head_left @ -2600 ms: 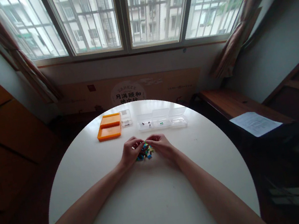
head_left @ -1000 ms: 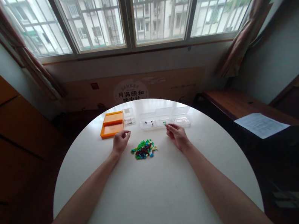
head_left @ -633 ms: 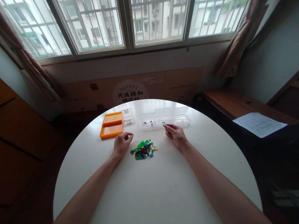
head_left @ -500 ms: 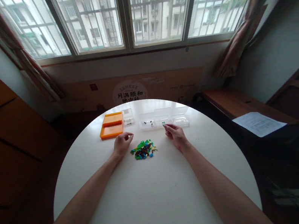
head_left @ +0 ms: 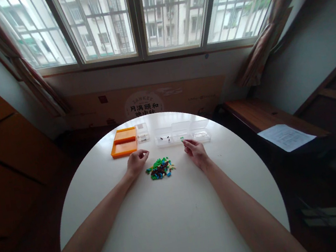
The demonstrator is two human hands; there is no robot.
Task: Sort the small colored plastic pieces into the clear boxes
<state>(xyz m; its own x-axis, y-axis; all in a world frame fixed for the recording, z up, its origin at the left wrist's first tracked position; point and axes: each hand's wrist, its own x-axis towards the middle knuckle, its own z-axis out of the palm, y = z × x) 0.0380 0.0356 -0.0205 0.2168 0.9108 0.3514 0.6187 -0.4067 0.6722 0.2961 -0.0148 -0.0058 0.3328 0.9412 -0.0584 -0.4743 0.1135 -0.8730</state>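
A small heap of green, blue, brown and yellow toy building bricks [head_left: 161,169] lies on the white round table [head_left: 171,220]. My left hand [head_left: 137,162] rests just left of the heap, thumb and fingers closed together; whatever they hold, if anything, is hidden. To the right of the heap, my right hand [head_left: 196,151] pinches a small green brick [head_left: 182,140] at the front of a clear three-part box [head_left: 160,145]. More green specks show by its fingertips, in the middle compartment. A few dark pieces [head_left: 165,138] sit in the left compartment. The box lids stand raised.
An open orange case [head_left: 124,153] lies beyond my left hand, with a small clear box [head_left: 142,133] beside it. Farther right, a printed sheet [head_left: 286,137] rests near a wooden bench [head_left: 250,114]. Windows and a printed board are behind the table.
The view has shifted slightly. Both hands keep nearly the same places and closed fingers, and the brick heap looks unchanged.
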